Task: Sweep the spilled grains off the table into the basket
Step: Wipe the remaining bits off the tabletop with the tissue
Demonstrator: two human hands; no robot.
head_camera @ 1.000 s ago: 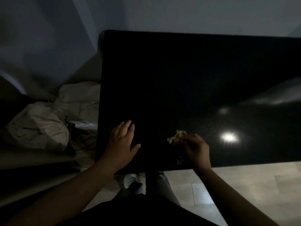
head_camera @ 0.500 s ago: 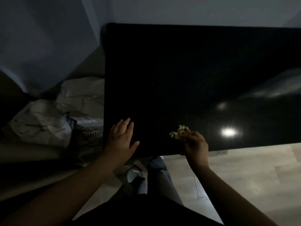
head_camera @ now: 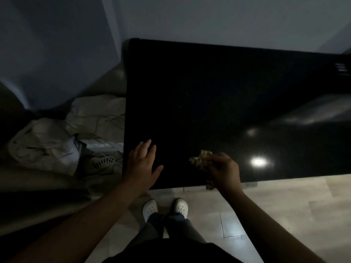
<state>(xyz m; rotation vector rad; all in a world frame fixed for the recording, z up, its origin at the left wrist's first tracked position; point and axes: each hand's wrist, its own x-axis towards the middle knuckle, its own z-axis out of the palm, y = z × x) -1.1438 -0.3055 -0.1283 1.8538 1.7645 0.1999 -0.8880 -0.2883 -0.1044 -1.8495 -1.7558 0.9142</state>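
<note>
A glossy black table (head_camera: 218,95) fills the middle of the dim view. My left hand (head_camera: 142,164) lies flat on it near its front left corner, fingers straight and spread. My right hand (head_camera: 225,170) is at the front edge, fingers curled around a crumpled patterned cloth (head_camera: 201,160) that sticks out to the left of the fist; a bit of it hangs below the edge. A couple of tiny pale specks (head_camera: 179,106) show on the tabletop farther back. No basket is visible.
Crumpled pale bags or cloth (head_camera: 57,141) and a vented pale object (head_camera: 102,162) with a cord lie on the floor left of the table. My white clogs (head_camera: 165,207) stand on pale floor tiles below the front edge. A wall runs behind the table.
The view has tilted so the table sits lower and my feet show. Both hands stay at the front edge; the right hand with the cloth has drawn slightly nearer the edge.
</note>
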